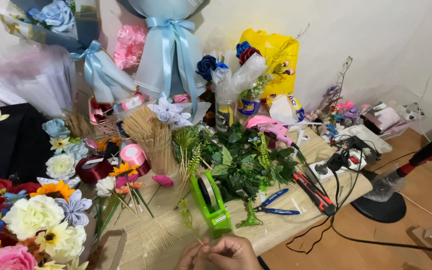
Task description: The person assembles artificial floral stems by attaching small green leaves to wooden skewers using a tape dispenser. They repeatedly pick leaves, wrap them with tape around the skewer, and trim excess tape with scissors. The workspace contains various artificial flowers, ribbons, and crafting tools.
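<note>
Both hands meet at the bottom edge of the view, fingertips pinched together on a thin green sprig (188,220) that rises up and to the left from between them. The left hand (191,256) sits just beside the right hand (233,254), knuckles touching, with the sprig's stem closed between their fingers; how much each hand alone grips cannot be told.

Just above the hands, a bright green tape dispenser (210,205) stands on the wooden table (281,227), and loose thin sticks (151,235) lie scattered to its left. Right of the dispenser, blue-handled pliers (274,204) lie flat, with red-handled cutters (312,191) near them. A pile of green leaves (243,167) spreads behind the dispenser.

To the left, a heap of fabric flowers (41,220) in white, yellow, pink and orange fills the corner. Further back, a bundle of wooden skewers (151,137) stands upright, with a pink ribbon roll (132,154) and a dark red ribbon roll (93,169) beside it. A pink glue gun (271,127) rests past the leaves, and a white power strip (336,165) with black cables lies at the table's right end.

Against the wall, wrapped bouquets with a light blue bow (168,40) lean next to a yellow bag (273,55).
</note>
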